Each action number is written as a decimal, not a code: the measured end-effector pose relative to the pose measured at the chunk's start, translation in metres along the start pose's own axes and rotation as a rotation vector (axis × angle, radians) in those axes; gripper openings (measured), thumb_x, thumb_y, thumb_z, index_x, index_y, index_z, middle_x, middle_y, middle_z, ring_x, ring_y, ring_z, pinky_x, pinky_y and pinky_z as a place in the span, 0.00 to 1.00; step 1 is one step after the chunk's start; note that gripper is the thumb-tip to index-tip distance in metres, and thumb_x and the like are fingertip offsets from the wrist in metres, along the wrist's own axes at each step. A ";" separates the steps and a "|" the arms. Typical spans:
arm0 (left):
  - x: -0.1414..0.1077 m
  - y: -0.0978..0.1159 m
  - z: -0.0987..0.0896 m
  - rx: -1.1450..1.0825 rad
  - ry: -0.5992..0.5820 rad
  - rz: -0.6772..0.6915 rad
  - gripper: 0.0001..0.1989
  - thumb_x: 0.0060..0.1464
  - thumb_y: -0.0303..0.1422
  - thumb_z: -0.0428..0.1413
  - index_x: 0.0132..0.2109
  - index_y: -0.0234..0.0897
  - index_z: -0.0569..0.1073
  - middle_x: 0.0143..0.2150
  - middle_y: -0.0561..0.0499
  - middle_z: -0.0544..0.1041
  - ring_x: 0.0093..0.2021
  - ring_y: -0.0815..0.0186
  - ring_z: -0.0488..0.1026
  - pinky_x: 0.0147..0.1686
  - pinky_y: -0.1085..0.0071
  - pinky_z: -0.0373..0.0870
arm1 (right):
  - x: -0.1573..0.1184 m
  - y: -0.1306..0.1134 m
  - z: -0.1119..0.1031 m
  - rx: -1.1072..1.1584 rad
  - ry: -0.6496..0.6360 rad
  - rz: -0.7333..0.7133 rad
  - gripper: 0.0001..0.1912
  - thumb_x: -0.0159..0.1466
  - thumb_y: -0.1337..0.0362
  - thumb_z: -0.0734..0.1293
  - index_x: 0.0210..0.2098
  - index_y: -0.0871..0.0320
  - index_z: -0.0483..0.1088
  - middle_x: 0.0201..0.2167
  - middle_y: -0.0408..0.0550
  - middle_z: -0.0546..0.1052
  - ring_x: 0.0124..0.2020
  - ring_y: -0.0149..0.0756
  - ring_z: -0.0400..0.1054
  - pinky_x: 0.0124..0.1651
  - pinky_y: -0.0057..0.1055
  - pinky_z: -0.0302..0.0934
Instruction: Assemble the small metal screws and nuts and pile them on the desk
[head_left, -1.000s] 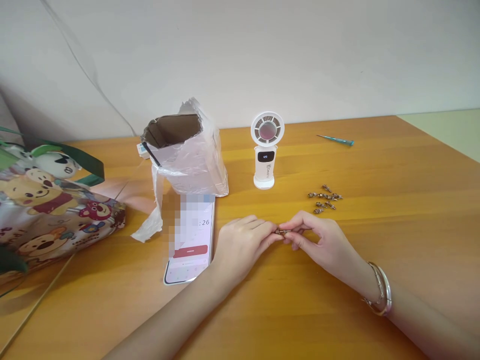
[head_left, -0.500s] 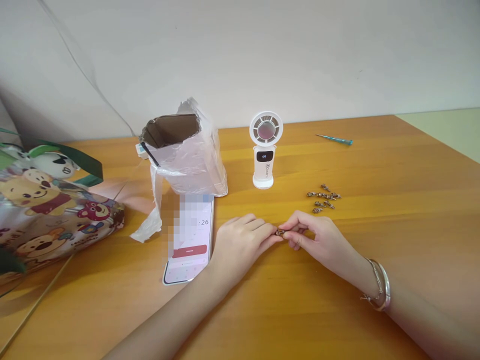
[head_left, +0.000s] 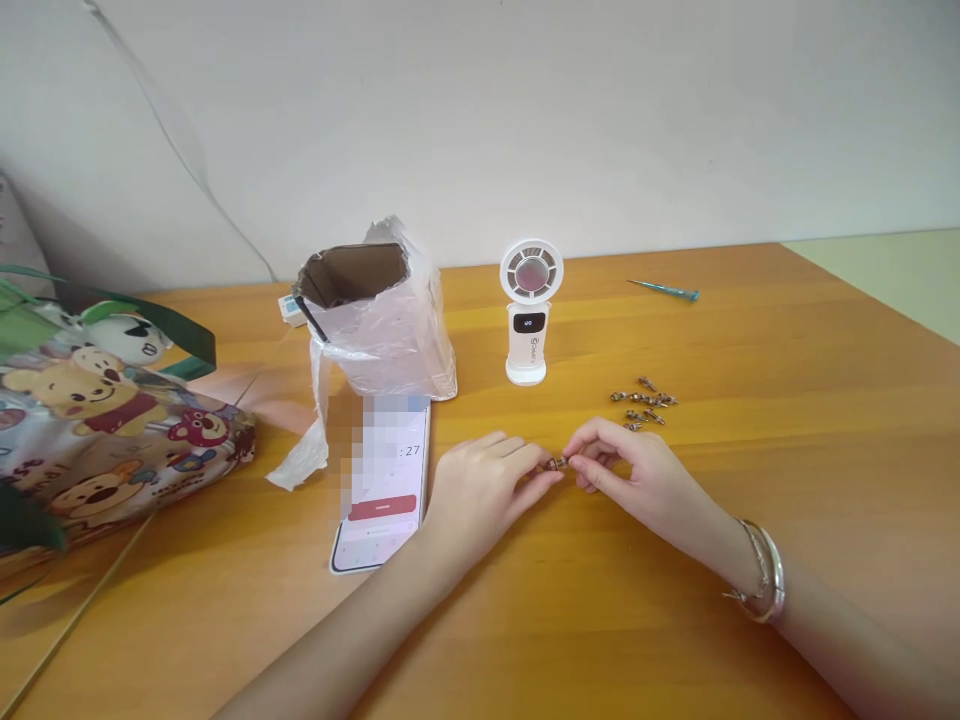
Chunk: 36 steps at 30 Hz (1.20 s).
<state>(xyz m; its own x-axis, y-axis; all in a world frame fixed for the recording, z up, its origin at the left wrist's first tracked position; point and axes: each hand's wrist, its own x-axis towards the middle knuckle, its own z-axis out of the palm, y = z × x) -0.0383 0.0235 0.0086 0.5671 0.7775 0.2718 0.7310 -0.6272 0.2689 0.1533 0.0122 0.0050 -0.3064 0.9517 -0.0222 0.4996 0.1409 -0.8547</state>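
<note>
A small metal screw-like part (head_left: 556, 464) is held between my two hands over the wooden table. My left hand (head_left: 484, 480) has its thumb and forefinger around the part's left end. The thumb and fingertips of my right hand (head_left: 626, 462) pinch its right end; a bracelet and a bangle circle that wrist. Several similar metal parts (head_left: 643, 399) lie in a loose group just beyond my right hand. Fine details of the held part are too small to make out.
A white fan (head_left: 527, 320) stands behind my hands. Left of it are an open box in plastic wrap (head_left: 397, 340), a phone (head_left: 382, 510) and a cartoon-print bag (head_left: 127, 420). A teal screwdriver (head_left: 667, 290) lies at the back right.
More of the held part shows between my fingertips, and my left thumb and forefinger are slightly further apart. The view has shifted a little, and the phone's display went from 26 to 27.
</note>
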 end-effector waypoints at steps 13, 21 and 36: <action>0.000 0.002 -0.002 -0.046 -0.024 -0.088 0.11 0.58 0.35 0.49 0.32 0.40 0.74 0.26 0.55 0.74 0.29 0.69 0.69 0.25 0.75 0.57 | 0.003 0.000 0.010 0.300 -0.052 -0.050 0.01 0.62 0.66 0.60 0.34 0.55 0.60 0.30 0.43 0.71 0.31 0.31 0.67 0.35 0.30 0.64; 0.001 0.001 -0.003 -0.049 -0.101 -0.059 0.11 0.59 0.35 0.48 0.33 0.39 0.72 0.29 0.55 0.76 0.32 0.66 0.70 0.29 0.74 0.59 | 0.004 -0.003 0.001 0.283 0.031 -0.216 0.05 0.60 0.69 0.61 0.35 0.55 0.59 0.28 0.40 0.68 0.29 0.29 0.66 0.35 0.29 0.63; 0.001 0.004 -0.007 -0.030 -0.218 -0.060 0.09 0.57 0.31 0.48 0.32 0.40 0.72 0.31 0.54 0.77 0.34 0.63 0.72 0.30 0.71 0.59 | 0.024 0.087 -0.092 -0.452 0.411 -0.007 0.04 0.60 0.63 0.58 0.35 0.53 0.62 0.29 0.43 0.75 0.27 0.34 0.69 0.27 0.30 0.61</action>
<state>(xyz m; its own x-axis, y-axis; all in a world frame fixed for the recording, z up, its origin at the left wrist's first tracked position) -0.0377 0.0213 0.0165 0.5937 0.8031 0.0496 0.7561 -0.5779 0.3070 0.2637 0.0724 -0.0228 -0.0182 0.9650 0.2615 0.8210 0.1637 -0.5470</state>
